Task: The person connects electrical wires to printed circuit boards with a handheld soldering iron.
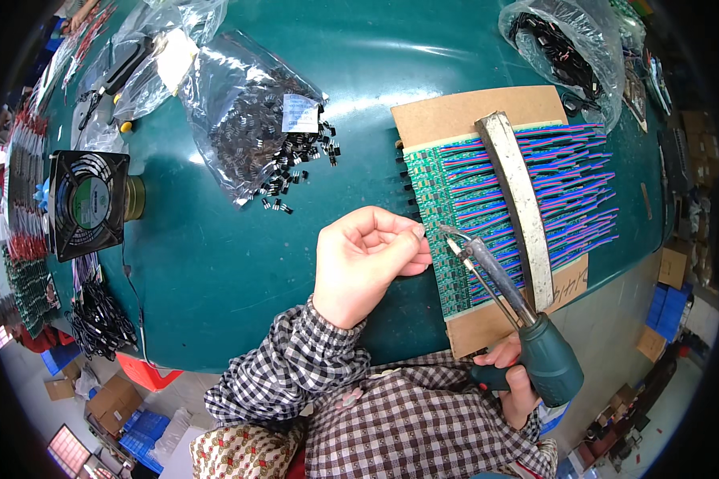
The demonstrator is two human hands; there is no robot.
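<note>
My right hand point(513, 375) grips the handle of a dark green soldering gun point(553, 363). The gun's metal tip and a thin tube beside it reach up-left to a row of small green circuit boards point(453, 275). At the boards' left edge my left hand point(363, 259) is closed in a pinch, thumb against forefinger; what sits between the fingertips is hidden. Blue, red and black wires point(571, 188) run right from the boards. A worn, pale bar point(519, 207) lies across the wires. Underneath is a cardboard sheet point(479, 106). Small black parts point(405, 174) stick out along the boards' upper left edge.
A clear bag point(240, 128) spills small black connectors point(278, 205) onto the green table point(359, 72). A black fan point(88, 203) stands at the left, near a cable bundle point(100, 319). Another bag point(563, 56) of black parts lies at the far right.
</note>
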